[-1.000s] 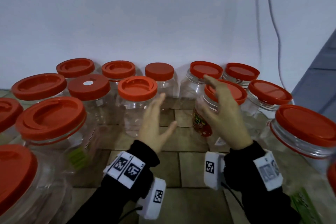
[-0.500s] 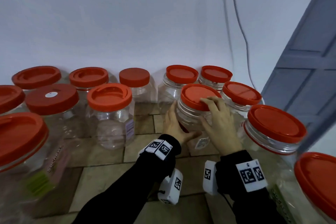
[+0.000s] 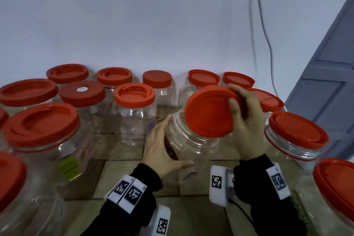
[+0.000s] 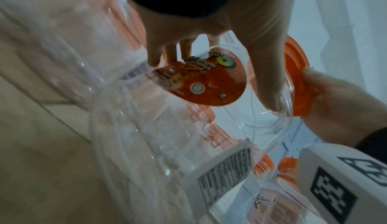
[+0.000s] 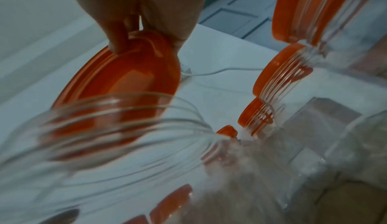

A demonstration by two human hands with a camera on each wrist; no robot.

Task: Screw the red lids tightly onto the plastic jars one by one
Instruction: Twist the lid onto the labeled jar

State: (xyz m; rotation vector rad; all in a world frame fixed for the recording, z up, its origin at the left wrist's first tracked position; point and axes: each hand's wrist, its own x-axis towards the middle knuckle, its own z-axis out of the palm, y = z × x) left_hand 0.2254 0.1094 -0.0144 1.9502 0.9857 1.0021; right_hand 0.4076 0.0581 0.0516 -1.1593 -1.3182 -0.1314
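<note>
Red lid (image 3: 209, 111) is off its threads right now, tilted up with its top face toward the camera, above the mouth of the clear plastic jar (image 3: 188, 140) near frame centre. Right hand (image 3: 247, 122) pinches the lid at its 3 o'clock edge: thumb on the top face, fingers (image 3: 237, 90) curled over the rim at about 1 o'clock (underside of the lid shows in the right wrist view (image 5: 125, 81)). Left hand (image 3: 162, 149) wraps the jar's side at 9 o'clock, thumb (image 4: 270, 81) reaching up near the neck, other fingers behind the red label (image 4: 205, 80). Progress: the other jars (image 3: 134, 113) all carry lids, from 9 o'clock round to 3 o'clock, but whether those are screwed tight or just resting I cannot tell. For this jar, seating and twisting the lid is still to do, so probably early or mid task.
</note>
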